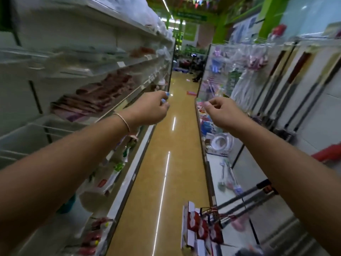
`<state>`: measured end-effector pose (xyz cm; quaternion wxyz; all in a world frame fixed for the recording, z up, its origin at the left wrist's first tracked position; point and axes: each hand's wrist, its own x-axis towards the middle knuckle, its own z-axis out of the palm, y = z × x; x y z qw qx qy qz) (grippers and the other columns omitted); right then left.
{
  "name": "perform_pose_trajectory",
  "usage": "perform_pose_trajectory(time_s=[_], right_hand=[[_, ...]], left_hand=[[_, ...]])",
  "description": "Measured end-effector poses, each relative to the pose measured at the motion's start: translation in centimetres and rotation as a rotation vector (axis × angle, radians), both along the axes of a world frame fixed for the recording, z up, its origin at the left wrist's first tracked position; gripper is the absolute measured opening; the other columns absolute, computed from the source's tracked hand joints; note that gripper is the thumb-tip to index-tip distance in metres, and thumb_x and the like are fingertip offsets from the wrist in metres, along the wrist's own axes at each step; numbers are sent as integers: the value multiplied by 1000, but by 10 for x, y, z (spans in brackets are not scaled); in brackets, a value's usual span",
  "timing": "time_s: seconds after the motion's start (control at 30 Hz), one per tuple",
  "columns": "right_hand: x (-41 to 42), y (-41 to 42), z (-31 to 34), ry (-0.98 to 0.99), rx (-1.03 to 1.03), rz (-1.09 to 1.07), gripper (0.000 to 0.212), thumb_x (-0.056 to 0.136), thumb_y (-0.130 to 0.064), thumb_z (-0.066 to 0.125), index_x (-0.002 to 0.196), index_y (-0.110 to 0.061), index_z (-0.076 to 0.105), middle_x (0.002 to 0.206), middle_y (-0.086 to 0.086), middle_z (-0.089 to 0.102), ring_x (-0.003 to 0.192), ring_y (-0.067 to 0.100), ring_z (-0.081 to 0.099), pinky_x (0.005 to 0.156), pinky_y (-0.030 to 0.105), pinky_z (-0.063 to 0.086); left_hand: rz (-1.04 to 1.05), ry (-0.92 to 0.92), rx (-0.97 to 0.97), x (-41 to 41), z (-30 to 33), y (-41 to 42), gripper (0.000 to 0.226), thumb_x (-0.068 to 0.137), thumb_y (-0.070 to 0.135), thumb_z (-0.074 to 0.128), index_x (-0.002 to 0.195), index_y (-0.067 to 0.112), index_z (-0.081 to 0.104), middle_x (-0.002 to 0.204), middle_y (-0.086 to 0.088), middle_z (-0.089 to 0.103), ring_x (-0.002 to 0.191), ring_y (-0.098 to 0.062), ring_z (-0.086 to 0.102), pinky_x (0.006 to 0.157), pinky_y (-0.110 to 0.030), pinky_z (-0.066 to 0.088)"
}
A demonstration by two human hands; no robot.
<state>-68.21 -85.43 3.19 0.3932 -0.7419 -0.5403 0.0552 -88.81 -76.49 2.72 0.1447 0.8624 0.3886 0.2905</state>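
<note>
Tall white metal shelves [60, 34] holding brown folded cloths [103, 91] stand left of the glossy yellow floor [166, 145], and a wire rack of plastic packets [215, 71] stands right. Left hand [149, 109] is beside the shelf edge and right hand [225, 113] is near the rack. Both have their fingers [214, 103] curled together, holding nothing visible.

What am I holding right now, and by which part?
Cannot tell. The left hand shows blurred blue specks at its curled fingertips; the right hand looks empty but blurred.
</note>
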Motion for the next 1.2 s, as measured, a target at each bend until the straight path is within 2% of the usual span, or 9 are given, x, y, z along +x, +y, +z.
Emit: perform_pose_trajectory(time_s=[0.23,0.37,0.5,0.63,0.77,0.83,0.9,1.1,1.2], right_hand=[[50,45,-17,36,-20,-87,30,101,-32,51,121,-13,63,97,-3,61,87,10,59,81,35,49],[82,70,-25,50,-51,-125,34,101,-34,50,127,-14,59,110,3,62,98,20,61,86,39,53],[124,104,-35,77,-74,-162,34,101,-35,50,128,-16,58,113,6,63,97,29,65,86,48,57],[178,150,-43,87,-58,-164,37,100,-35,51,131,-15,56,118,6,62,99,21,62,87,39,54],[234,196,-40,101,-71,-176,40,100,-36,52,134,-14,55,123,7,62,106,21,60,94,42,52],[263,215,-36,93,-73,-191,41,100,-35,52,135,-15,54,126,7,61,102,19,61,86,37,54],[293,229,-32,76,-71,-211,41,100,-35,52,136,-16,54,127,8,61,99,17,59,79,30,48],[362,256,-38,77,-79,-283,41,100,-33,53,136,-13,55,123,8,61,107,20,57,89,33,47],[393,266,-52,86,-103,-335,42,99,-35,53,136,-15,54,119,3,59,104,18,56,80,28,48]], left_hand=[[-116,8,-85,57,-25,72,41,98,33,47,134,14,50,116,-7,65,102,-21,61,83,-30,49],[-162,8,-104,99,-36,107,41,98,34,47,134,15,50,121,-8,63,106,-22,60,83,-29,46],[-216,47,-133,149,-48,140,43,98,35,48,137,16,48,126,-8,61,108,-21,60,84,-31,49],[-251,92,-104,201,-53,182,45,98,36,48,139,17,46,130,-8,59,113,-21,58,88,-31,49],[-254,125,-94,260,-45,231,45,99,36,47,139,17,45,132,-8,58,115,-21,57,92,-33,50],[-268,130,-98,291,-42,253,45,99,36,47,139,17,45,132,-8,58,116,-21,57,93,-34,50],[-289,116,-92,322,-42,272,43,98,35,47,137,17,47,130,-8,59,114,-21,58,90,-32,50],[-389,113,-99,405,-60,324,39,98,33,48,134,20,49,125,-6,61,100,-14,57,73,-22,42],[-446,113,-100,448,-71,346,37,98,30,49,132,16,51,121,-7,63,101,-18,59,78,-25,45]])
